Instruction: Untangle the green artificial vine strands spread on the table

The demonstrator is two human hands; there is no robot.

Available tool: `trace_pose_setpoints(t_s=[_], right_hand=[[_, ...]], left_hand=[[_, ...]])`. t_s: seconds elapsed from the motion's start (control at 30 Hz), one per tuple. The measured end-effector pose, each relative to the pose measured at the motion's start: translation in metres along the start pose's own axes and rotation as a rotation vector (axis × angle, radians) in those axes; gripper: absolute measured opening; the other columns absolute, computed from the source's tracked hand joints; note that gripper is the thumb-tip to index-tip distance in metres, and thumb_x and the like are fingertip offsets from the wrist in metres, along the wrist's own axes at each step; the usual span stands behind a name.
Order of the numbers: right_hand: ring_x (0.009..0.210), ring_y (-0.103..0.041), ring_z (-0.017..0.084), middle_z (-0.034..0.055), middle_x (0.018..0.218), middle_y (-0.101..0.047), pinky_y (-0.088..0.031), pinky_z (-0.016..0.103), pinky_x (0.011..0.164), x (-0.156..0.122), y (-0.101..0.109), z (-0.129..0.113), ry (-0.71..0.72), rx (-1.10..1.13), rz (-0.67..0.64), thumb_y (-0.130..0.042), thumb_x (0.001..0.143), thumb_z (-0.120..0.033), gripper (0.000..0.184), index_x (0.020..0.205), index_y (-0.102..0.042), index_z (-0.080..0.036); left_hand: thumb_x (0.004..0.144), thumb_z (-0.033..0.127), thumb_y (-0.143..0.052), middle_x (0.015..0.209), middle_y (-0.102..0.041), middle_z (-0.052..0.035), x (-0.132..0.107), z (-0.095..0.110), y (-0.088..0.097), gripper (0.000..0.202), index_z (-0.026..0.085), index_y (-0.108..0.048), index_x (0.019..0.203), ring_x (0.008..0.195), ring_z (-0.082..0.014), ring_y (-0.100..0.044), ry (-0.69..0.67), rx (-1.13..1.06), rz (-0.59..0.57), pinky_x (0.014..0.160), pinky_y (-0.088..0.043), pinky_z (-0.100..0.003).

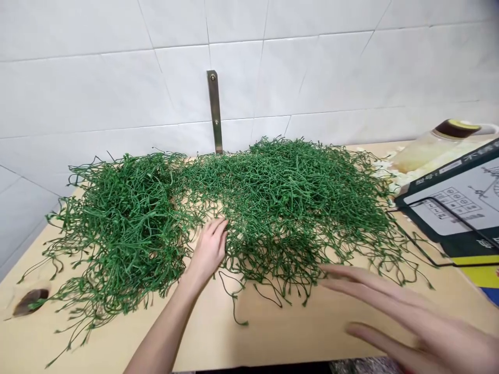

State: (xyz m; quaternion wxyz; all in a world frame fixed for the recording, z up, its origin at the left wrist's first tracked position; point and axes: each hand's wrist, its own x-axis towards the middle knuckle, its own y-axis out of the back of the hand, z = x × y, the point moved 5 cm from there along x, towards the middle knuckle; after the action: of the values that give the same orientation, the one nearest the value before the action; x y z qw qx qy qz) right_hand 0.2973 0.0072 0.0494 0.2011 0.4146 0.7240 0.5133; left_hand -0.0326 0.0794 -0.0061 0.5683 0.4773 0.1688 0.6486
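Note:
Many thin green cords with small knotted or tufted ends lie tangled on a wooden table (253,343). They form a left heap (136,228) and a broader right heap (296,182), joined by a thinner layer at the back. In the gap between the heaps is my left hand (211,244), fingers slightly bent at the left edge of the right heap; no cord shows in its grasp. My right hand (413,314), a little blurred, is open at the front right, its fingertips close to the heap's front edge. A loose cord (235,304) curls out in front.
A dark printed box (460,197) leans at the right, with a black wire frame (424,254) beside it. Behind it lies a clear container with a dark and yellow lid (456,128). A metal bracket (215,111) is fixed to the tiled wall. The tabletop has a hole (31,302) at left.

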Motion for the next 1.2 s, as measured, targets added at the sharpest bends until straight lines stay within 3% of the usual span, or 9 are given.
trace_pose_setpoints(t_s=[0.07,0.2,0.33,0.47,0.63,0.77,0.87,1.03,1.2], right_hand=[[0.139,-0.041,0.029,0.0051,0.156,-0.035,-0.049,0.042,0.105,0.057,-0.020,-0.041,0.157,-0.070,-0.187,-0.061,0.087,-0.042,0.070,0.150,-0.030,-0.040],[0.146,-0.018,0.044,0.0172,0.161,-0.014,-0.031,0.063,0.112,0.141,-0.057,-0.081,0.260,-0.205,-0.181,-0.081,0.070,-0.036,0.111,0.156,-0.013,-0.026],[0.140,-0.033,0.041,0.0166,0.155,-0.033,-0.033,0.059,0.109,0.179,-0.081,-0.065,0.253,-0.338,-0.079,-0.071,0.082,-0.031,0.083,0.152,-0.028,-0.021],[0.129,-0.043,0.039,0.0157,0.146,-0.048,-0.037,0.059,0.100,0.199,-0.080,-0.048,0.243,-0.466,0.093,-0.054,0.094,-0.030,0.048,0.140,-0.049,-0.020],[0.126,-0.041,0.043,0.0164,0.133,-0.057,-0.033,0.060,0.097,0.209,-0.069,-0.053,0.229,-0.444,0.118,-0.071,0.082,-0.036,0.044,0.121,-0.064,-0.018],[0.127,-0.035,0.047,0.0222,0.138,-0.050,-0.029,0.064,0.101,0.216,-0.054,-0.066,0.266,-0.312,0.058,-0.068,0.069,-0.070,0.069,0.107,-0.071,-0.013],[0.132,-0.033,0.044,0.0226,0.148,-0.038,-0.028,0.061,0.105,0.226,-0.053,-0.079,0.298,-0.202,0.025,-0.066,0.074,-0.066,0.075,0.129,-0.060,-0.015],[0.134,-0.037,0.038,0.0201,0.152,-0.034,-0.034,0.054,0.107,0.241,-0.086,-0.095,0.381,-0.163,-0.208,-0.074,0.079,-0.038,0.066,0.139,-0.051,-0.020],[0.120,-0.049,0.034,0.0199,0.133,-0.056,-0.041,0.047,0.101,0.249,-0.091,-0.084,0.309,-0.249,-0.193,-0.057,0.089,-0.017,0.026,0.110,-0.069,-0.009]], left_hand=[[0.094,0.014,-0.043,0.122,-0.066,-0.0150,-0.001,0.010,0.000,0.037,0.017,-0.058,0.127,0.116,-0.0254,-0.059,-0.111,-0.057,-0.049,0.101,-0.049,-0.049],[0.092,0.006,-0.042,0.117,-0.067,-0.0138,-0.002,0.023,0.005,0.040,0.015,-0.055,0.129,0.114,-0.0224,-0.059,-0.290,-0.105,-0.056,0.098,-0.053,-0.044],[0.090,0.005,-0.050,0.111,-0.067,-0.0117,0.000,0.020,0.021,0.035,0.017,-0.058,0.122,0.107,-0.0210,-0.061,-0.263,-0.084,0.201,0.094,-0.054,-0.041],[0.088,0.003,-0.053,0.110,-0.063,-0.0097,0.001,0.017,0.035,0.033,0.020,-0.060,0.116,0.104,-0.0190,-0.062,-0.151,-0.049,0.417,0.089,-0.055,-0.036],[0.088,0.007,-0.052,0.110,-0.062,-0.0140,0.002,0.006,0.048,0.026,0.016,-0.063,0.111,0.109,-0.0248,-0.057,0.070,0.168,0.531,0.093,-0.051,-0.044],[0.086,0.005,-0.047,0.130,-0.058,-0.0170,0.012,0.000,0.047,0.038,0.020,-0.066,0.116,0.129,-0.0361,-0.044,0.231,0.519,0.258,0.105,-0.033,-0.063],[0.084,0.004,-0.047,0.142,-0.049,-0.0181,0.020,-0.004,0.049,0.046,0.023,-0.063,0.123,0.139,-0.0396,-0.032,0.294,0.718,0.076,0.107,-0.019,-0.072],[0.083,0.004,-0.043,0.109,-0.063,-0.0205,0.035,-0.018,0.063,0.039,0.017,-0.070,0.108,0.109,-0.0382,-0.055,0.391,0.860,-0.156,0.082,-0.050,-0.059],[0.088,0.009,-0.045,0.094,-0.062,-0.0127,0.057,0.002,0.119,0.030,0.019,-0.072,0.096,0.091,-0.0267,-0.057,0.247,0.680,0.282,0.062,-0.051,-0.035]])
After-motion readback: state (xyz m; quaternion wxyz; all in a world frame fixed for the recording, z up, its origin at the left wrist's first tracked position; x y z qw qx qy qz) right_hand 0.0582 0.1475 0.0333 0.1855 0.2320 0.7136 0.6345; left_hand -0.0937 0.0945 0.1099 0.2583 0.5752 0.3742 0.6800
